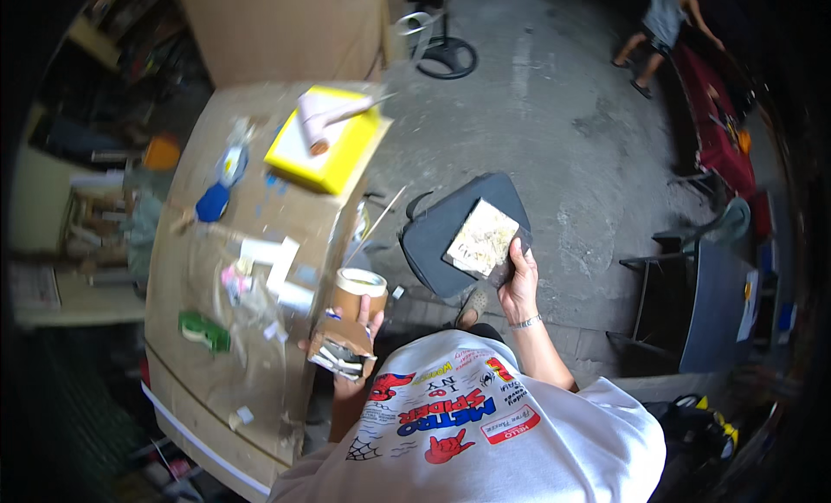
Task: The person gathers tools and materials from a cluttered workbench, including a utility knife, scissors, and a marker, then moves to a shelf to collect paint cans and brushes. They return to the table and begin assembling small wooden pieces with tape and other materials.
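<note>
My left hand (374, 319), low by the table's right edge, grips a small torn cardboard box (344, 337) with greyish and white pieces in its open end. A roll of brown tape (362, 297) sits upright right behind those fingers; whether the hand also holds it I cannot tell. Farther right, my right hand (519, 286) is closed on the edge of a square, pale, stained pad (485, 235), its thumb on top. Beneath the pad in view is a dark grey, flat, rounded thing (427, 245), perhaps a seat or a bag.
On the cardboard-covered table (195, 269) at left lie a yellow box (294, 161) with a pink hair dryer (316, 126) on it, a green tool (204, 332) and plastic scraps. A person (666, 27) walks at far right, near a red table (705, 113). A dark folding table (714, 299) stands right.
</note>
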A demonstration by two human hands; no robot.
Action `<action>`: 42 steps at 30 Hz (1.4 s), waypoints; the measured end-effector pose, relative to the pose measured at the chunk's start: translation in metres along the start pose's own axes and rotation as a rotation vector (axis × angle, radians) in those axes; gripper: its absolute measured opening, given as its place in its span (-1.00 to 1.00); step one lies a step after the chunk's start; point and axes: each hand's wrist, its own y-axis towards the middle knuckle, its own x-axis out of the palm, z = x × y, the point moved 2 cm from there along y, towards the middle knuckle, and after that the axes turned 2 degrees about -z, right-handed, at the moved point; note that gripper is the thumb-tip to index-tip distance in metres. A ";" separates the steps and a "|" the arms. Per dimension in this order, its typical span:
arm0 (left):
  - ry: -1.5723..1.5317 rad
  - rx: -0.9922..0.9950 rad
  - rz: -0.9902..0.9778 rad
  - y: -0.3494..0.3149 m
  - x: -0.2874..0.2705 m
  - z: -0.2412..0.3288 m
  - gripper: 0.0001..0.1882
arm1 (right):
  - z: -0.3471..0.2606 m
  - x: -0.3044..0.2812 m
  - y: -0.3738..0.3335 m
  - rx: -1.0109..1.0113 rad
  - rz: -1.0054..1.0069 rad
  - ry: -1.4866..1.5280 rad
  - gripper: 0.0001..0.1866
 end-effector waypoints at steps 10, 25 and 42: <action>-0.227 -0.243 0.012 0.204 0.006 -0.198 -0.07 | -0.188 -0.136 0.072 -0.284 0.303 0.112 -0.69; -0.049 -0.422 0.054 0.459 -0.064 -0.336 -0.06 | -0.294 -0.199 0.259 -0.268 0.324 0.016 -0.62; 0.083 0.319 0.218 0.636 -0.116 -0.315 0.07 | -0.310 -0.107 0.676 0.098 -0.151 -0.536 -0.70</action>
